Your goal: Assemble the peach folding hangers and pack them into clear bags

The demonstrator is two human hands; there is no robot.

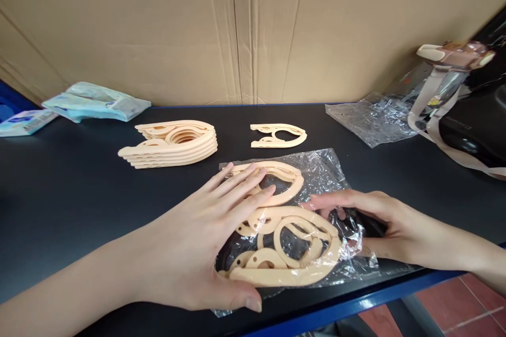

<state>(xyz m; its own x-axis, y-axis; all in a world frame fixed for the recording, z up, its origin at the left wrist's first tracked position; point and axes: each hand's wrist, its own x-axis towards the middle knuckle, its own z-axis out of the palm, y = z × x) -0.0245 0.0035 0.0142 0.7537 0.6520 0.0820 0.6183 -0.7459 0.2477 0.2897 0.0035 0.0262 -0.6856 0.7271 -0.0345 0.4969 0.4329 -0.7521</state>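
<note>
Cream-coloured folding clothes hangers [294,275] lie inside a clear plastic bag [322,168] near the table's front edge. My left hand [205,226] lies over the bag's left side, fingers stretched and apart, pressing on the hangers through the plastic. At the bag's right end, my right hand [379,224] has thumb and fingers curved around the crumpled plastic; some of its fingers are hidden. Behind the bag, one folded hanger [290,142] lies alone. To its left is a neat stack of folded hangers [174,155].
A second clear plastic bag [371,116] lies at the back right, beside a strapped drink bottle [450,73] and a black object [478,116]. Light-blue soft packs [97,102] rest at the back left. Cardboard [158,31] stands behind the black table [51,184], which has a blue edge.
</note>
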